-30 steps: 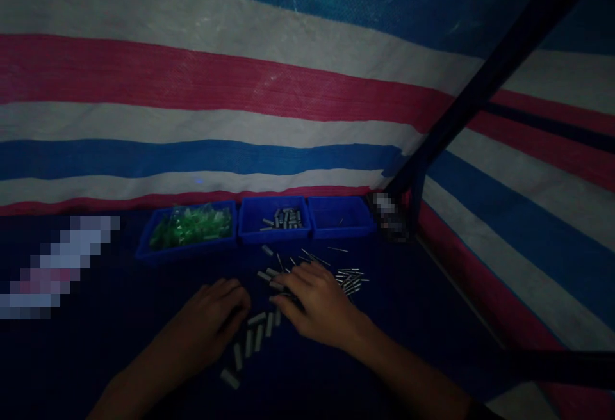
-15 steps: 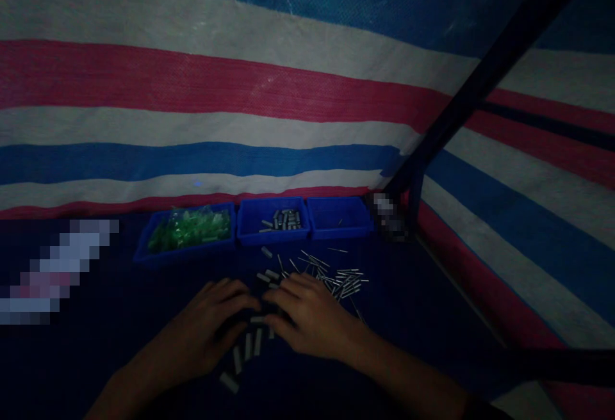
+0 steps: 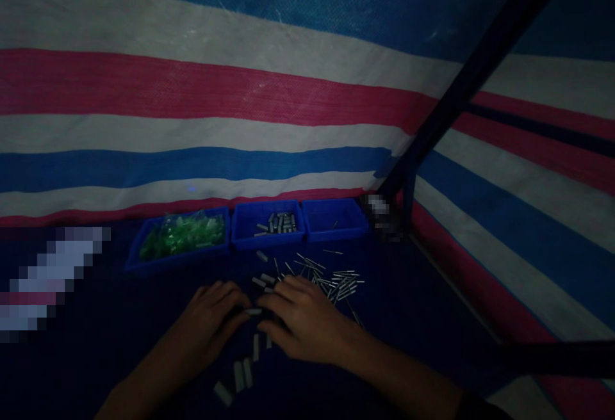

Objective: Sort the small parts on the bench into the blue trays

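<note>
A small grey cylinder (image 3: 253,311) is pinched between the thumb and fingertips of my left hand (image 3: 214,314). Close by its right end is my right hand (image 3: 300,314), fingers curved and thumb apart from them; I see nothing held there, though its fingertips are partly in shadow. More loose grey cylinders (image 3: 239,375) lie on the dark blue tabletop (image 3: 158,330) below and between the hands. Others sit just above the fingers. Thin metal pins (image 3: 343,285) are scattered beyond my right hand, which covers part of the pile.
Three blue bins stand along the back: the left bin (image 3: 137,257) with green pieces in clear plastic, the middle bin (image 3: 243,237) with grey cylinders, the right bin (image 3: 336,235) with a thin piece. A striped sheet (image 3: 192,87) hangs behind; a dark post (image 3: 446,113) slants at right.
My left hand has lifted a grey cylinder between its fingertips, near the right hand. The whole view has shifted slightly; the bins and pins look unchanged.
</note>
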Tool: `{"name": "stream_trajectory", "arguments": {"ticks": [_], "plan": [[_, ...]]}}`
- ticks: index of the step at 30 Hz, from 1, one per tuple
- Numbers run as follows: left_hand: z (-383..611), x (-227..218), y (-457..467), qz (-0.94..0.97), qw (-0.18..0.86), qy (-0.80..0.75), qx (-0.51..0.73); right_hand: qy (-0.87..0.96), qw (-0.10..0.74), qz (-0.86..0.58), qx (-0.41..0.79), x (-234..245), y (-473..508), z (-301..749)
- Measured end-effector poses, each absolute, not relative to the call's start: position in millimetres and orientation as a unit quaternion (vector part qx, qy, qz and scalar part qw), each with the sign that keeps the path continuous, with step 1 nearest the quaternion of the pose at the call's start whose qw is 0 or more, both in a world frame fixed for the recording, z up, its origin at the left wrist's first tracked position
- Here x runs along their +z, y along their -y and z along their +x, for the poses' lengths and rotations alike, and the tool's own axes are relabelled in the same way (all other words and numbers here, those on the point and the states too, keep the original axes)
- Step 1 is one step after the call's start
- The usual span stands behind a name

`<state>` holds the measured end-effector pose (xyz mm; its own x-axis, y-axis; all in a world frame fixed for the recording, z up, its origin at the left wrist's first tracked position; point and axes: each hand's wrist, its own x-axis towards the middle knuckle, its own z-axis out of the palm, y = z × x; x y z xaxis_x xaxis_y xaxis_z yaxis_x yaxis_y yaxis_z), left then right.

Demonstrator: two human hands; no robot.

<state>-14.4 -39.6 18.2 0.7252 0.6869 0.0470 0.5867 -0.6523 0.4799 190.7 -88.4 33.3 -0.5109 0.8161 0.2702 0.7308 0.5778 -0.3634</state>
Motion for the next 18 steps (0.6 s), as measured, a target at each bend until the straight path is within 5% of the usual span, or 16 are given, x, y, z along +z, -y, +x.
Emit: {"name": "stream_trajectory", "arguments": {"ticks": [10,18], "plan": [[-0.1,34.1,54.8,0.848,0.357,-0.359,0.158,0.865,0.262,-0.426,0.036,36.1,90.7,187.8],[-7.6,27.5,55.8,0.881,0.259,-0.33,0.219,0.844,0.27,-0.459,0.066,38.3,90.7,185.9]]}}
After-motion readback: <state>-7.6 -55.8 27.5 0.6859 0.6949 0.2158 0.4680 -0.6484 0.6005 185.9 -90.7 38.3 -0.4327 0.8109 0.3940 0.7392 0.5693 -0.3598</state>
